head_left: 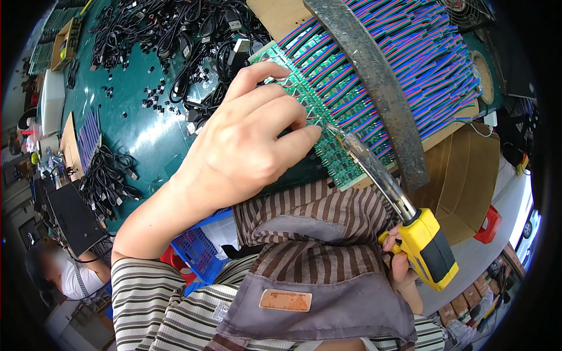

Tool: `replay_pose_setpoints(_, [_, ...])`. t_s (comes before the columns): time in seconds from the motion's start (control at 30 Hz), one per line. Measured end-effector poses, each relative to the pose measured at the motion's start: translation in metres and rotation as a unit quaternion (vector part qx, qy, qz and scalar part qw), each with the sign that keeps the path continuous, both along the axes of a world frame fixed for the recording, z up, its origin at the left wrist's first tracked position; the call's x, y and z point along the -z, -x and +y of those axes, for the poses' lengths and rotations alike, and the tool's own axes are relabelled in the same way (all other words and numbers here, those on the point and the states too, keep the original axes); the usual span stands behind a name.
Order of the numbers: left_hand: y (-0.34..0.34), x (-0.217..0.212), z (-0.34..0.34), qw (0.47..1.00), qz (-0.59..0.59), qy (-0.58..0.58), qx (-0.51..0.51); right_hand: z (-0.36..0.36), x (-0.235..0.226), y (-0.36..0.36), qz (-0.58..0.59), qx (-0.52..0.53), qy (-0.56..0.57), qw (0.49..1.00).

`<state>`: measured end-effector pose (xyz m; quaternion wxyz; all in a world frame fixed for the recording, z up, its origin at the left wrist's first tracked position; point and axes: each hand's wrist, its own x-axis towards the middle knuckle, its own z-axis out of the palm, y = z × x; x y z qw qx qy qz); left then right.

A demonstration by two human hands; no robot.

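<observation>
- The left hand [246, 140] presses fingertips and thumb down on the row of green circuit boards [319, 126], pinching at a thin wire there.
- The right hand [401, 260] is clenched around the yellow-and-grey handle of a soldering iron [398, 202], whose tip meets the boards just beside the left thumb.
- The boards are small, green and dotted with solder pads, laid edge to edge in a long strip.
- Red, blue and green ribbon wires [404, 58] fan out from the boards' far side, under a dark curved bar [380, 88].
- Left of the boards, black cables [175, 35] lie heaped on the green table [137, 134].
</observation>
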<state>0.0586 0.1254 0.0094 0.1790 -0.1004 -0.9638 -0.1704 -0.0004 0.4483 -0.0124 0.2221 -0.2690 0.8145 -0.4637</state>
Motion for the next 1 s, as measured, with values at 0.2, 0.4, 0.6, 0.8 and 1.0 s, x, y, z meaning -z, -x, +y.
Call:
replay_pose_setpoints(0.2, [0.000,0.001,0.000,1.000,0.006,-0.008,-0.007,0.011,0.011,-0.005,0.028,0.002,0.022,0.999])
replay_pose_setpoints(0.4, [0.000,0.001,0.000,1.000,-0.003,-0.008,-0.005,-0.001,0.003,-0.001,0.032,-0.002,0.032,0.999])
replay_pose_setpoints(0.6, [-0.001,-0.001,0.001,1.000,-0.013,-0.011,-0.006,-0.012,-0.008,-0.003,-0.049,0.071,0.083,0.993])
replay_pose_setpoints(0.8, [0.000,0.000,0.003,1.000,-0.008,-0.010,-0.009,-0.014,-0.007,0.000,0.003,0.041,0.067,0.997])
replay_pose_setpoints(1.0, [-0.001,0.001,-0.003,1.000,-0.004,-0.009,-0.007,-0.016,-0.005,0.003,0.018,0.010,0.058,0.998])
